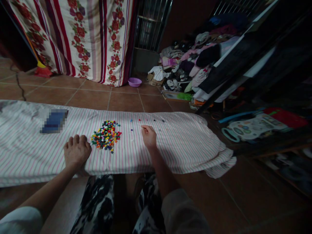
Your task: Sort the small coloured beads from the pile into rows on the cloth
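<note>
A heap of small multicoloured pieces (106,136), like beads or tiny blocks, lies on the striped cloth (185,149). Just left of the heap, my left hand (76,150) rests on the cloth, palm down, fingers slightly bent and apart, holding nothing. Right of the heap, my right hand (149,136) hovers low over or touches the cloth with thumb and forefinger pinched; whatever is between them is too small to make out. Single pieces lie spaced out around it, among them a red piece (139,120), a light blue piece (131,120), a black piece (154,120) and a dark blue piece (132,130).
A blurred blue flat object (54,121) lies on the cloth at the left. Beyond, on the tiled floor, are a purple basin (135,82), a red and yellow broom (43,70) and a clothes pile (187,61). A floral curtain (95,39) hangs behind.
</note>
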Available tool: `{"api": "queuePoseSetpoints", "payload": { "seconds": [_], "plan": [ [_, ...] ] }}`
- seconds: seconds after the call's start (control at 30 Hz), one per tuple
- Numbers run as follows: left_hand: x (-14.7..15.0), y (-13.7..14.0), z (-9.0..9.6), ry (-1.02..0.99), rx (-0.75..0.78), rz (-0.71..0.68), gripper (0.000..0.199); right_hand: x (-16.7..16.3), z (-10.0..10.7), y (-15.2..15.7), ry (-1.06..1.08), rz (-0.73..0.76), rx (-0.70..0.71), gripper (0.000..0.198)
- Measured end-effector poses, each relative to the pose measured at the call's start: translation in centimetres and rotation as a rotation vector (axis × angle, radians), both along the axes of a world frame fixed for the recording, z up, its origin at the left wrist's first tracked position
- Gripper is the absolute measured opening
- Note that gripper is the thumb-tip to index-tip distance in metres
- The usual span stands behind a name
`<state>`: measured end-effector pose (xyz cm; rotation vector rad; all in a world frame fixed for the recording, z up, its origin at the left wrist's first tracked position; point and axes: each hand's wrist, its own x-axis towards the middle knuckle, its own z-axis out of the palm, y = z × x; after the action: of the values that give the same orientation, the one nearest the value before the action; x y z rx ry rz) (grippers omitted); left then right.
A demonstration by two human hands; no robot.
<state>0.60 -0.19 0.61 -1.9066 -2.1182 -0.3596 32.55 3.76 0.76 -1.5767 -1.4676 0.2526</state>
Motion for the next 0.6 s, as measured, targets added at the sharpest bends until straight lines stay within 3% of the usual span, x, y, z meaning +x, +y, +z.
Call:
{"api": "queuePoseSetpoints", "payload": {
  "seconds": [0.3,0.47,0.6],
  "plan": [
    [0.1,0.0,0.1,-0.023,0.008,-0.007,0.032,9.7,-1.9,0.3,-0.030,-0.392,0.082,0.035],
    [0.3,0.1,0.2,-0.051,-0.008,-0.005,0.033,13.3,-3.9,-0.1,-0.070,-0.493,0.102,0.040],
    [0.4,0.1,0.4,-0.051,-0.030,0.005,0.036,14.5,-5.4,0.3,-0.075,-0.488,0.085,0.043]
  ]
}}
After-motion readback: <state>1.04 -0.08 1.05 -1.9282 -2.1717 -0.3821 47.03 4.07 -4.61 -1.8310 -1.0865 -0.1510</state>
